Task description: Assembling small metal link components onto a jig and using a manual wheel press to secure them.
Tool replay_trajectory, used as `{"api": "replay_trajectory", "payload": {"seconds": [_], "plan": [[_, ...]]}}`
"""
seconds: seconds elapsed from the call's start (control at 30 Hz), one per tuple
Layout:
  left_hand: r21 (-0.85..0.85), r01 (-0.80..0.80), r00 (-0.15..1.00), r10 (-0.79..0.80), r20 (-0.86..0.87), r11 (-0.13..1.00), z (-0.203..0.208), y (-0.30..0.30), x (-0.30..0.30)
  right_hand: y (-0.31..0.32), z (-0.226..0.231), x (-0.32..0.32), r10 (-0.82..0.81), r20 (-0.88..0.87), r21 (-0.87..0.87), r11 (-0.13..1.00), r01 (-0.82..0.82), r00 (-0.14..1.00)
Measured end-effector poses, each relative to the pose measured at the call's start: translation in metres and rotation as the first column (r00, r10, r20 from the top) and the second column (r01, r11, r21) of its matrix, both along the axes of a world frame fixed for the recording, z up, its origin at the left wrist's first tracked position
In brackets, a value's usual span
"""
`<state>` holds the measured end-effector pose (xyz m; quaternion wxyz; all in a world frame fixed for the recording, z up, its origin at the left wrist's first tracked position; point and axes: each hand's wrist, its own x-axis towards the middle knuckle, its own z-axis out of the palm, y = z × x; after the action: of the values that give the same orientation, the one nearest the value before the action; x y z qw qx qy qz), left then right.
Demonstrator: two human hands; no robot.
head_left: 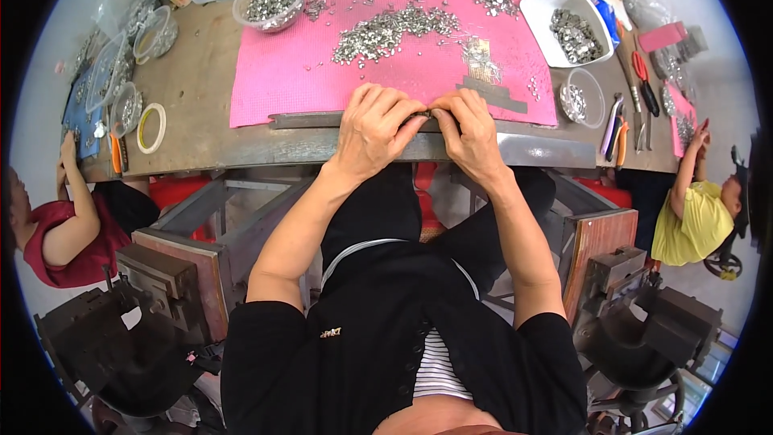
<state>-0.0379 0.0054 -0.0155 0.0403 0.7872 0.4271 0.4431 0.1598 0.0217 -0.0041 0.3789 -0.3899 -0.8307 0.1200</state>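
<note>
Both hands meet at the near edge of a pink mat [290, 80]. The left hand [372, 130] and right hand [469, 129] pinch a small metal piece [425, 115] between closed fingertips; a loose pile of metal pieces [386, 32] lies farther off.

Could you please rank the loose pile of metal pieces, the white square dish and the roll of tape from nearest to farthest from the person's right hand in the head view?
From the right hand:
1. Loose pile of metal pieces, just beyond, on the pink mat.
2. White square dish, far right.
3. Roll of tape, far left.
</note>
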Motion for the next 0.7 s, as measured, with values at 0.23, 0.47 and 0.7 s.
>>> {"api": "replay_trajectory", "payload": {"seconds": [0.23, 0.47, 0.7], "plan": [[-0.011, 0.030, 0.998, -0.029, 0.049, 0.999, -0.001, 0.003, -0.002, 0.000, 0.001, 0.001, -0.006, -0.053, -0.040, 0.999, 0.003, 0.999], [0.022, 0.038, 0.997, -0.039, 0.068, 0.999, 0.002, 0.003, -0.003, -0.003, 0.000, -0.009, -0.063, -0.023, 0.024, 0.998, 0.064, 0.998], [0.008, 0.019, 0.999, -0.019, 0.034, 1.000, -0.001, 0.000, -0.001, -0.004, 0.002, -0.009, -0.046, 0.073, 0.013, 0.999, 0.046, 0.996]]}}
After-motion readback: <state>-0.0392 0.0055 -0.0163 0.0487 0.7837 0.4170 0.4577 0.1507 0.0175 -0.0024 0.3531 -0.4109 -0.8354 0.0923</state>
